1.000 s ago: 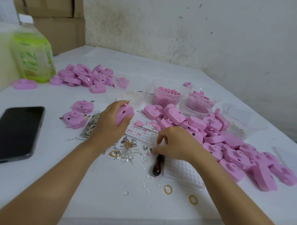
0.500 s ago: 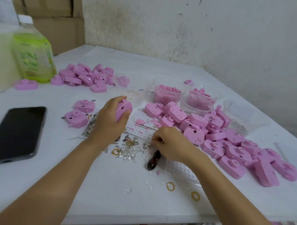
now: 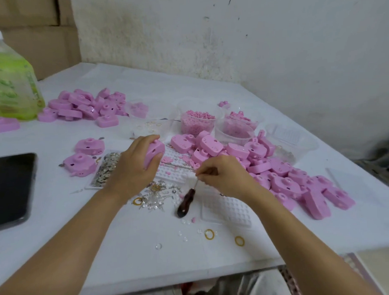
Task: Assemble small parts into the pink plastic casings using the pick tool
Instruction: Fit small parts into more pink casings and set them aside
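White tabletop (image 3: 126, 249): pink casing (image 3: 155, 153) is gripped by L hand (image 3: 132, 169), fingers curled round it, at 10 o'clock from R hand (image 3: 223, 177). Thin shaft of pick tool (image 3: 186, 202) is pinched by R hand, handle angled to 7 o'clock.

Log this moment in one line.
left hand: grips casing | right hand: pinches pick shaft | pick tip: hidden in hand

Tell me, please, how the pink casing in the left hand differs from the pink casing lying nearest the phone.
The held casing is gripped in the left hand; the loose casing lies untouched on the table beside the phone. The held casing is tipped on edge, partly covered by fingers; the loose casing lies flat, round stub up, in full view. Both are the same pink plastic.
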